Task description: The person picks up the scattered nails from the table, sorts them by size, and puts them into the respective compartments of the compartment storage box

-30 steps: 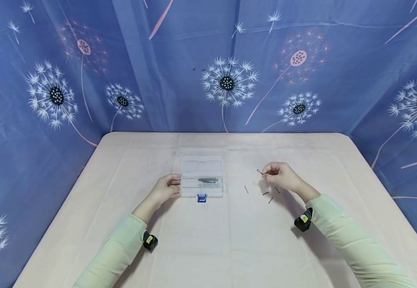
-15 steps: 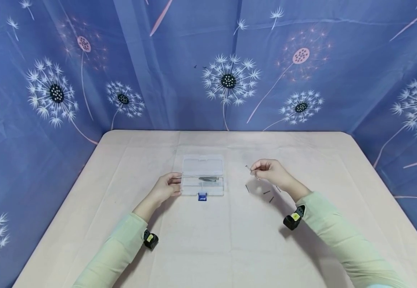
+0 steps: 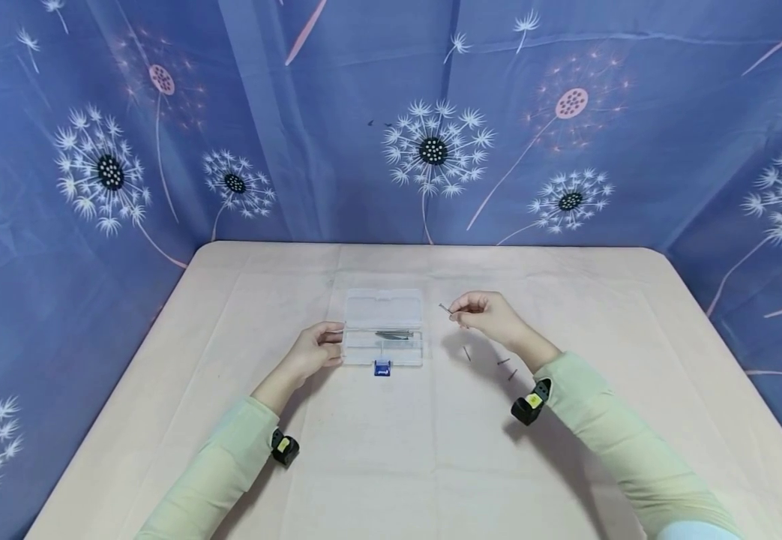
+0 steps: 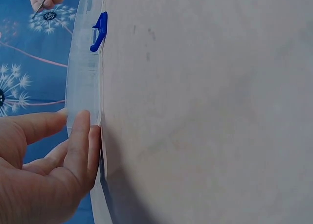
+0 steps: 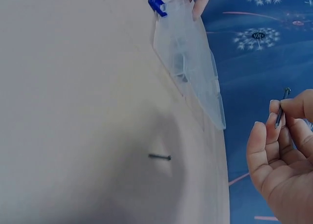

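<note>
A clear plastic box (image 3: 364,354) with a blue latch (image 3: 382,368) stands on the table with its lid (image 3: 384,306) laid back. My left hand (image 3: 311,351) holds the left end of the box between thumb and fingers. Several long, thin metal pieces (image 3: 394,334) lie in its far compartment. Right of the box, my right hand (image 3: 488,313) is raised above the table, pinching a small dark screw (image 5: 282,109) between thumb and fingertips. The screw's head points up in the right wrist view.
On the pale tablecloth (image 3: 377,465), three loose small screws lie below the right hand, one screw (image 3: 467,353) nearer the box and another screw (image 3: 512,374) farther right. A blue dandelion-print curtain (image 3: 337,150) surrounds the table's back and sides.
My right hand has moved left toward the box, carrying the pinched screw. The left hand keeps its hold on the box.
</note>
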Tool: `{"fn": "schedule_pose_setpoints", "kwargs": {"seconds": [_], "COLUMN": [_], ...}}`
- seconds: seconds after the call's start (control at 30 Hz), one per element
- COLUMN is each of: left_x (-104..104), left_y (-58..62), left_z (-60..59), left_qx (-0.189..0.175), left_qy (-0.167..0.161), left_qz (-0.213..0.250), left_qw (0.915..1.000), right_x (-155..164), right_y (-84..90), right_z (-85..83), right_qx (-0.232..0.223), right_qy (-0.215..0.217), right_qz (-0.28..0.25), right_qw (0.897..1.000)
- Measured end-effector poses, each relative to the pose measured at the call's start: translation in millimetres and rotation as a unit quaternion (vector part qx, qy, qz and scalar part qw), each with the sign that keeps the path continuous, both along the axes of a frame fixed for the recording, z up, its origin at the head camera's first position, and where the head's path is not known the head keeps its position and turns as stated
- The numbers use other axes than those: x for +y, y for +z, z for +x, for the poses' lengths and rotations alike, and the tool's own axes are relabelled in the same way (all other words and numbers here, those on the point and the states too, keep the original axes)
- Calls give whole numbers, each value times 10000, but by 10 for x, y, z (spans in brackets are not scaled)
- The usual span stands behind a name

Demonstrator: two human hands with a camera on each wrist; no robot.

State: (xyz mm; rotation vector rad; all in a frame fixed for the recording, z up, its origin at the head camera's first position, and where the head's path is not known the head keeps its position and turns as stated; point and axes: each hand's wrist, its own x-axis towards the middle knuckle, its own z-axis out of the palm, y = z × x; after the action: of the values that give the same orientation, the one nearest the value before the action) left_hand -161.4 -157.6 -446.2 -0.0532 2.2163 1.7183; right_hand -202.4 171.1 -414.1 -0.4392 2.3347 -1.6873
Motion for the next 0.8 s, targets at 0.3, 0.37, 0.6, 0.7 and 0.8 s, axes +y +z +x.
{"fn": "schedule_pose_setpoints", "kwargs": {"seconds": [0.3,0.37,0.6,0.7,0.8], "left_x": [-5,-4,3,1,7], "left_y": [-1,-4,-1,0,0], "left_z": [2,0,-11,-14,-15], "left_qx": [29,16,-61,-72,-101], "left_qy": [31,24,29,21,62], "left_qz": [-1,4,74,73,102], "left_qw": [10000,10000,9999,9999,9999], "right_x": [-218,-265,-419,-473,-516], "right_y": [79,93,78,50,32], "right_z": [-14,-15,-61,-90,-109], "right_qx": [184,254,229,269,329], "right_qy": [405,501,596,666,742], "right_qz": [8,54,216,303,392], "right_qw": [9990,9984,9977,9970,9959]}}
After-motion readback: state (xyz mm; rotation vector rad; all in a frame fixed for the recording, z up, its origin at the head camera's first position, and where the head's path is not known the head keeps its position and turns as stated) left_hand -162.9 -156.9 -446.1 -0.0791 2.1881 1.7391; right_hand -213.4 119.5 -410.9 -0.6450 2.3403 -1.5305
